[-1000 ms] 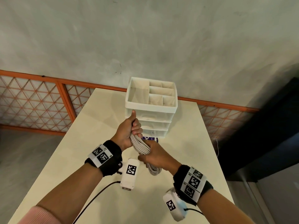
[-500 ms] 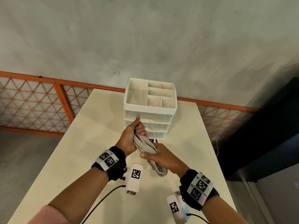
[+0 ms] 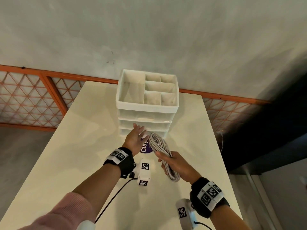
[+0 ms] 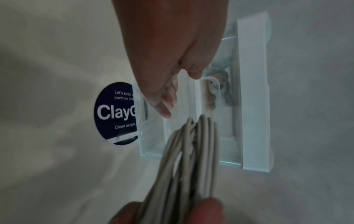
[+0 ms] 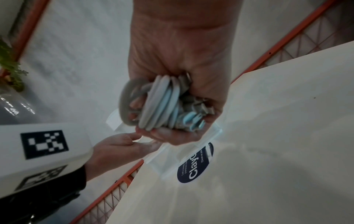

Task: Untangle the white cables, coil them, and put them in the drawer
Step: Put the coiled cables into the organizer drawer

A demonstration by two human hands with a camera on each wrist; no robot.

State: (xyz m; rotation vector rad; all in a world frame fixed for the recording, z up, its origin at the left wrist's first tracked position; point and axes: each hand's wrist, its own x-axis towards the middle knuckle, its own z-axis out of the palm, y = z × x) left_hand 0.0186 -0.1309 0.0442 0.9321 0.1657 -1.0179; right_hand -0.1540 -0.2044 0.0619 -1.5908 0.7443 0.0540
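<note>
An orange-framed lattice railing (image 3: 29, 103) runs along the far left under a grey plaster wall (image 3: 149, 30). In front of it lies the pale, smooth tabletop (image 3: 79, 146). The left hand (image 3: 135, 139) reaches forward over it with fingers straight and spread, holding nothing, its fingertips (image 4: 166, 112) at the clear front of the lowest drawer (image 4: 184, 136); whether they touch it cannot be told. Under that hand a round dark-blue sticker (image 3: 144, 149) is stuck to the tabletop, its lettering partly covered. Behind stands a white plastic drawer unit (image 3: 146, 113), boxy, with a divided open tray on top and translucent drawers below. To the right, the right hand (image 3: 176, 165) has its fingers wrapped round the coiled white cables (image 3: 162, 146), a long oval bundle of smooth cords held above the tabletop just in front of the drawers. The plugs (image 5: 197, 112) show only as a blur in the right wrist view. The far right of the room falls into dark shadow.
</note>
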